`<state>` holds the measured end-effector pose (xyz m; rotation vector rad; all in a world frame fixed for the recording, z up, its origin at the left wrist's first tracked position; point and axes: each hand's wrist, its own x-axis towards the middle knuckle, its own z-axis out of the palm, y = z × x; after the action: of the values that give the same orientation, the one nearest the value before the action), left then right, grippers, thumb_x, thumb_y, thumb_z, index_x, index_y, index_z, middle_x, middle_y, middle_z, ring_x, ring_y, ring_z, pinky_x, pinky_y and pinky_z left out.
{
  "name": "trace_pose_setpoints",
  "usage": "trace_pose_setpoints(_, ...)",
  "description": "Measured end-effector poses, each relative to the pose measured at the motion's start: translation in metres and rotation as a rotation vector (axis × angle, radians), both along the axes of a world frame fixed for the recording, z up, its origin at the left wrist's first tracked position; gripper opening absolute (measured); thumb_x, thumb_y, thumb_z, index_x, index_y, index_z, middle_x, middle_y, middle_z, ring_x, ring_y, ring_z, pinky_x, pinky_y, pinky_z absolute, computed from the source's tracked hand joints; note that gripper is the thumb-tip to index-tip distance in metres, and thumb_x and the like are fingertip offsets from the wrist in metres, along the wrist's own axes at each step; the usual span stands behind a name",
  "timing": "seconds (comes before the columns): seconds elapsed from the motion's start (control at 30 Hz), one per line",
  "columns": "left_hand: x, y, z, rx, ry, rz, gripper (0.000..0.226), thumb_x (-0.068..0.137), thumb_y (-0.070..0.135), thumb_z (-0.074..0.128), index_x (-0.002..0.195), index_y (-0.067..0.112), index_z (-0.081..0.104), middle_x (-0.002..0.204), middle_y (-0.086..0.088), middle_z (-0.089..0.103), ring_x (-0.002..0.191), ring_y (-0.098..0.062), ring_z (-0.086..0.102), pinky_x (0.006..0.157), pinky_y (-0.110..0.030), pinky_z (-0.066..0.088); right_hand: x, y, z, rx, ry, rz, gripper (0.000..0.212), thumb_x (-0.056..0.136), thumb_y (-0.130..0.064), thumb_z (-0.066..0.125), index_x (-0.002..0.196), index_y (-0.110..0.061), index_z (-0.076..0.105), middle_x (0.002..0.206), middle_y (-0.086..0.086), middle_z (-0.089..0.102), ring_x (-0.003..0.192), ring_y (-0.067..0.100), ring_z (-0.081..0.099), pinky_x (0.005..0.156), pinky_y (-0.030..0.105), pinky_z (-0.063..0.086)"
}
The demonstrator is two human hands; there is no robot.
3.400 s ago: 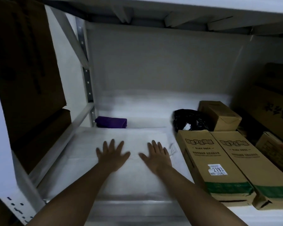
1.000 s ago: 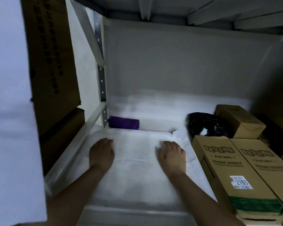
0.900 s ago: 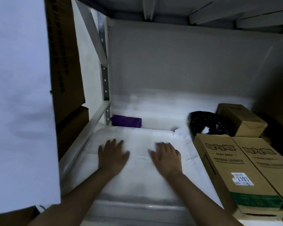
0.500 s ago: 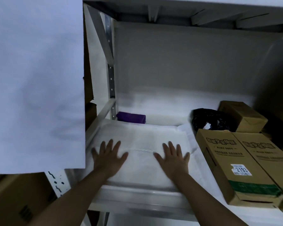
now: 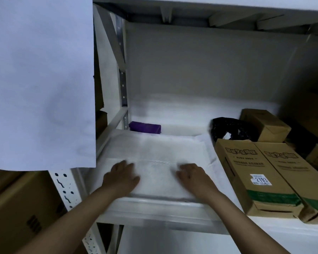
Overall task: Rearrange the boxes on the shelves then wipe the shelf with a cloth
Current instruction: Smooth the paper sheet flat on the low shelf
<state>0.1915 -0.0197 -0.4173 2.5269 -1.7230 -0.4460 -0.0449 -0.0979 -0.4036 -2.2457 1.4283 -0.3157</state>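
- The white cloth (image 5: 160, 153) lies spread flat on the shelf (image 5: 173, 213), covering its 9 o'clock half up to the front edge.
- Two long brown boxes (image 5: 261, 176) lie side by side at 3 o'clock, one bearing a "2193" label.
- A smaller brown box (image 5: 264, 123) sits behind them, toward 1 o'clock.

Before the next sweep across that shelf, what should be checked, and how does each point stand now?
1. Both hands on the white cloth: ok; left hand and right hand rest on it.
2. Cloth lying flat: ok.
3. Small purple folded item behind the cloth, in the way of a forward sweep: not ok.
4. Tall brown cardboard box with the price sticker apart from the right hand: ok.
5. Shelf clean underneath: cannot tell.
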Motion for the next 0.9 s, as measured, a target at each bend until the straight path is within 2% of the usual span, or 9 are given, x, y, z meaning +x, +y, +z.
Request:
trace_pose_setpoints(0.1, -0.009, 0.028, 0.003, 0.056, -0.065, -0.020, 0.065, 0.094, 0.058, 0.029, 0.150, 0.032, 0.013, 0.160, 0.003, 0.002, 0.145, -0.025, 0.008, 0.110, -0.047, 0.022, -0.010, 0.030, 0.000, 0.032, 0.075, 0.051, 0.052, 0.096, -0.055, 0.038, 0.138, -0.025, 0.047, 0.146, -0.006, 0.040, 0.133, 0.017, 0.037, 0.105, 0.032, 0.035)
trace_pose_setpoints(0.2, -0.013, 0.039, 0.004, 0.068, -0.106, 0.019, 0.064, 0.091, 0.065, 0.026, 0.147, 0.034, 0.019, 0.158, 0.004, 0.009, 0.142, -0.028, 0.015, 0.105, -0.053, 0.027, -0.017, 0.047, 0.001, -0.056, 0.162, 0.011, 0.054, 0.095, -0.057, 0.036, 0.137, -0.025, 0.046, 0.143, -0.007, 0.041, 0.130, 0.017, 0.038, 0.099, 0.032, 0.039)
trace_pose_setpoints(0.33, -0.013, 0.042, 0.007, 0.095, -0.154, 0.007, 0.063, 0.088, 0.068, 0.025, 0.139, 0.032, 0.027, 0.149, 0.005, 0.023, 0.134, -0.033, 0.027, 0.099, -0.054, 0.034, -0.022, 0.051, 0.003, -0.108, 0.347, 0.022, 0.057, 0.096, -0.058, 0.031, 0.139, -0.023, 0.041, 0.143, -0.006, 0.038, 0.128, 0.021, 0.038, 0.093, 0.034, 0.040)
trace_pose_setpoints(0.47, -0.013, 0.041, 0.007, 0.126, -0.179, 0.022, 0.066, 0.084, 0.072, 0.024, 0.137, 0.032, 0.025, 0.144, 0.003, 0.026, 0.129, -0.040, 0.031, 0.098, -0.054, 0.036, -0.027, 0.044, 0.002, -0.103, 0.466, 0.050, 0.059, 0.096, -0.058, 0.028, 0.145, -0.025, 0.031, 0.152, -0.005, 0.028, 0.132, 0.026, 0.034, 0.099, 0.037, 0.036)
trace_pose_setpoints(0.6, -0.017, 0.041, 0.012, 0.148, -0.224, 0.025, 0.068, 0.086, 0.070, 0.027, 0.142, 0.031, 0.021, 0.148, -0.001, 0.022, 0.131, -0.042, 0.028, 0.098, -0.053, 0.035, -0.027, 0.042, 0.004, -0.118, 0.529, 0.079, 0.060, 0.097, -0.056, 0.027, 0.146, -0.022, 0.028, 0.153, -0.002, 0.027, 0.131, 0.029, 0.036, 0.098, 0.038, 0.036)
trace_pose_setpoints(0.7, -0.019, 0.040, 0.016, 0.167, -0.215, 0.040, 0.065, 0.085, 0.069, 0.029, 0.138, 0.031, 0.029, 0.146, -0.003, 0.027, 0.129, -0.041, 0.031, 0.097, -0.053, 0.035, -0.027, 0.038, 0.006, -0.092, 0.550, 0.089, 0.059, 0.097, -0.055, 0.030, 0.145, -0.021, 0.030, 0.150, 0.000, 0.032, 0.128, 0.028, 0.039, 0.096, 0.037, 0.037)
trace_pose_setpoints(0.77, -0.017, 0.035, 0.016, 0.142, -0.173, 0.106, 0.069, 0.084, 0.074, 0.026, 0.138, 0.031, 0.032, 0.146, -0.001, 0.032, 0.128, -0.037, 0.035, 0.098, -0.051, 0.035, -0.026, 0.031, 0.012, -0.100, 0.517, 0.051, 0.055, 0.096, -0.055, 0.033, 0.138, -0.020, 0.038, 0.139, 0.003, 0.044, 0.122, 0.027, 0.045, 0.091, 0.036, 0.040)
trace_pose_setpoints(0.83, -0.014, 0.023, 0.016, 0.117, -0.225, 0.117, 0.072, 0.085, 0.073, 0.024, 0.140, 0.028, 0.035, 0.143, -0.003, 0.038, 0.127, -0.032, 0.038, 0.099, -0.047, 0.035, -0.022, 0.018, 0.018, -0.160, 0.467, -0.003, 0.051, 0.096, -0.052, 0.035, 0.134, -0.019, 0.042, 0.130, 0.004, 0.052, 0.119, 0.026, 0.049, 0.087, 0.035, 0.041)
trace_pose_setpoints(0.9, -0.014, 0.009, 0.018, 0.048, -0.257, 0.071, 0.069, 0.087, 0.071, 0.025, 0.139, 0.026, 0.035, 0.142, -0.005, 0.040, 0.128, -0.029, 0.038, 0.100, -0.046, 0.033, -0.016, 0.001, 0.017, -0.187, 0.405, 0.000, 0.052, 0.096, -0.051, 0.037, 0.137, -0.019, 0.040, 0.134, 0.004, 0.049, 0.123, 0.026, 0.045, 0.091, 0.035, 0.040)
